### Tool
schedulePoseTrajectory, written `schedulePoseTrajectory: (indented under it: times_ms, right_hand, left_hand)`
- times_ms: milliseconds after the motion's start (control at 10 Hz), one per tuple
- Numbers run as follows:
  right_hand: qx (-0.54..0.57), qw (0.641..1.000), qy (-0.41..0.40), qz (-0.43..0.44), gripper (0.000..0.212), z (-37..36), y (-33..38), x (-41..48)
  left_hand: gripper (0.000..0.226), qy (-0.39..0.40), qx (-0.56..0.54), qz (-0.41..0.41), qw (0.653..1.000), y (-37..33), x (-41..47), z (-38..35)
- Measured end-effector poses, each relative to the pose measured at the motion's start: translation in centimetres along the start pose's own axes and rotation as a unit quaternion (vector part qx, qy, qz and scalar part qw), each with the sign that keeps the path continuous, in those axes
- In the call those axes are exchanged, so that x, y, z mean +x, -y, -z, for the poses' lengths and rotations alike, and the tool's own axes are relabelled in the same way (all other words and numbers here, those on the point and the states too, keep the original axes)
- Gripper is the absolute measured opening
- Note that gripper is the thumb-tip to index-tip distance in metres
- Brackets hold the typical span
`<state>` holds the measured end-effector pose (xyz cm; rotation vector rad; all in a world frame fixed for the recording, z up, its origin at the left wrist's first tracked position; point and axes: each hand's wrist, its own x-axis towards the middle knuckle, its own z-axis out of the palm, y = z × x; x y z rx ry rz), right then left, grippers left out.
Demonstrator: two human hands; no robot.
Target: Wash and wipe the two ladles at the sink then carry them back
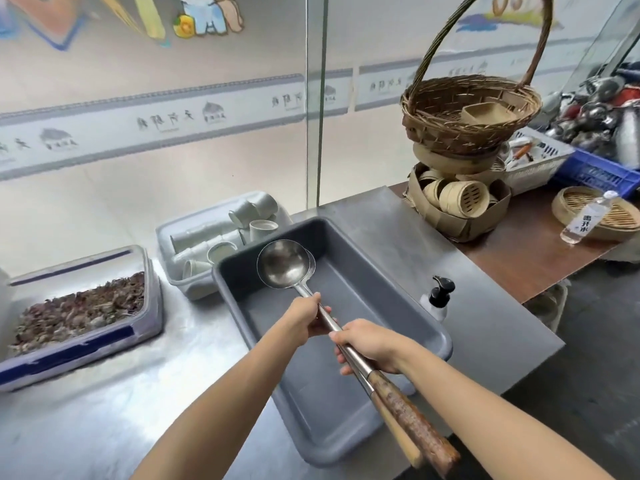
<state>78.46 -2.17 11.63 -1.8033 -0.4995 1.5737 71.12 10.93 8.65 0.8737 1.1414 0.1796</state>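
Observation:
Two steel ladles (283,263) with wooden handles lie stacked one on the other, bowls nested, held above a grey plastic tub (391,278). My left hand (306,318) grips the metal shafts just below the bowls. My right hand (369,344) grips the same shafts lower down, just above the brown wooden handles (412,420), which point toward me. The bowls hover over the tub's far left corner. The tub looks empty.
The tub sits on a steel counter (145,393). To the left stand a clear box of dried material (79,306) and a bin of white cups (214,237). A soap pump bottle (438,297) stands at the tub's right. Wicker baskets (467,116), bamboo steamers and a water bottle (585,216) crowd the right.

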Motion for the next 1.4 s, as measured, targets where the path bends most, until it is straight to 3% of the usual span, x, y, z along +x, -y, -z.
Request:
schedulePoseTrajectory:
  times_ms: [400, 800, 1000, 1100, 1200, 1400]
  right_hand:
    - [-0.019, 0.999, 0.017, -0.043, 0.012, 2.7, 0.9, 7.7]
    - [-0.13, 0.989, 0.025, -0.068, 0.014, 3.3, -0.7, 10.2]
    - [-0.124, 0.989, 0.017, -0.074, 0.013, 3.4, -1.2, 10.9]
    - [-0.17, 0.982, 0.003, -0.078, 0.031, 3.6, -1.1, 11.1]
    - [-0.246, 0.967, -0.012, -0.064, 0.074, 3.9, -1.0, 10.8]
    - [-0.289, 0.953, -0.076, -0.045, 0.079, 6.5, -1.8, 7.8]
  left_hand:
    - [0.023, -0.004, 0.01, 0.053, 0.999, -1.7, 7.8, -0.2]
    - [0.027, -0.023, 0.01, 0.086, 0.996, 0.9, 11.4, -0.4]
    - [0.023, -0.028, 0.044, 0.081, 0.995, 1.0, 12.1, -0.4]
    - [0.016, -0.038, 0.089, 0.07, 0.993, 0.8, 12.1, -0.2]
    - [0.012, -0.055, 0.171, 0.057, 0.982, 0.3, 12.0, 0.3]
    - [0.013, -0.079, 0.3, 0.048, 0.95, -1.0, 12.2, 1.0]
